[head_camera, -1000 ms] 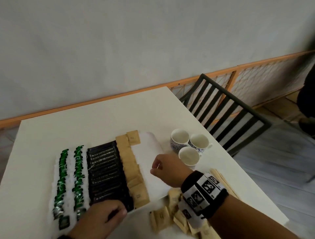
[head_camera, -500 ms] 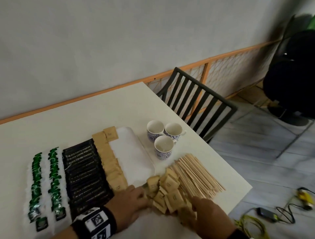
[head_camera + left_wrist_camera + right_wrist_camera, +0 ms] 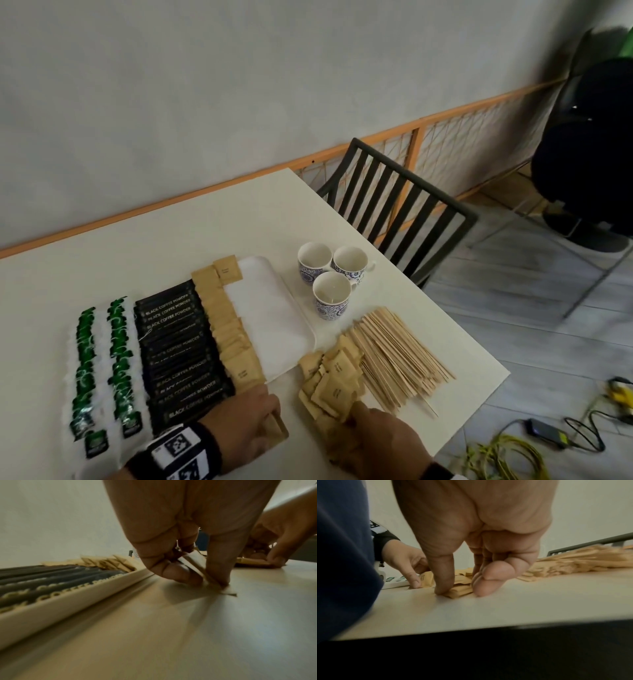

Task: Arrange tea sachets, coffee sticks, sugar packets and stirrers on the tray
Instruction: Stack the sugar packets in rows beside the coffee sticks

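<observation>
Sugar packets pinched in left hand grip; more pinched in right hand grip.

Left hand hides fingers; tea sachets print blurred; forearms cut off

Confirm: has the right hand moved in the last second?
Yes. From above the white rectangular tray, the right hand went rightward and nearer, onto the loose brown paper sugar packets.
</observation>
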Action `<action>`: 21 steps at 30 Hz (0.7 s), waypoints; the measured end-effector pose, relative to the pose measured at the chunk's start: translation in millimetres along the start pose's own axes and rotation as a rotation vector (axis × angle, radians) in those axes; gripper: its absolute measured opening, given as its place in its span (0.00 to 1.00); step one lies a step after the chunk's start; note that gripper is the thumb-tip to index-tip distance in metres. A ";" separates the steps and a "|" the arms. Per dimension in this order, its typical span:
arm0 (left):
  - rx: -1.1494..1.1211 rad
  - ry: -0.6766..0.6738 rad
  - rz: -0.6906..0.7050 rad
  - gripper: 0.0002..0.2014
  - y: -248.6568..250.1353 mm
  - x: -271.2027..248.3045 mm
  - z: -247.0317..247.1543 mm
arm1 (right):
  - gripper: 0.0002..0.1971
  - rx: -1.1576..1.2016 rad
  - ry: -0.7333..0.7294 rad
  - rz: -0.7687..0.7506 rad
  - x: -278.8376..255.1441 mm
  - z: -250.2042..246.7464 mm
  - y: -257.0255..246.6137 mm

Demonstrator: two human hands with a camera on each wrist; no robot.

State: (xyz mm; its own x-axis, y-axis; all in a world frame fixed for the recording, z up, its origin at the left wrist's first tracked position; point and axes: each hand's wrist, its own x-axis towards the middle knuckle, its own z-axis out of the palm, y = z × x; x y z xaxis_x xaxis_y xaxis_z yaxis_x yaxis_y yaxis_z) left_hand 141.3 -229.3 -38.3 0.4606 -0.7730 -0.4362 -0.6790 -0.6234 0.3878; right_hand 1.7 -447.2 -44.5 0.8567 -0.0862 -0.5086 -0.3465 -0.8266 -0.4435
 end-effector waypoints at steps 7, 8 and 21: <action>-0.568 0.094 -0.173 0.15 -21.1 -21.4 -0.4 | 0.34 -0.032 -0.022 -0.157 20.5 11.6 -26.2; -0.671 0.109 -0.188 0.16 -21.9 -24.1 -2.9 | 0.33 -0.052 -0.030 -0.171 22.7 11.7 -30.6; -1.184 0.190 -0.268 0.15 -28.8 -39.8 -22.8 | 0.29 0.047 0.061 -0.362 57.6 -19.5 -97.8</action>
State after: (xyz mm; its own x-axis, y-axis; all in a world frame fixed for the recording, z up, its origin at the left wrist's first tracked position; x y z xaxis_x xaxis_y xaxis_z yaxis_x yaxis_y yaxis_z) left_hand 155.5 -183.3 -13.6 0.6486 -0.5476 -0.5287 0.3423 -0.4106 0.8451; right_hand 92.4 -382.1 -16.0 0.9478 0.1725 -0.2683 -0.0331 -0.7835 -0.6205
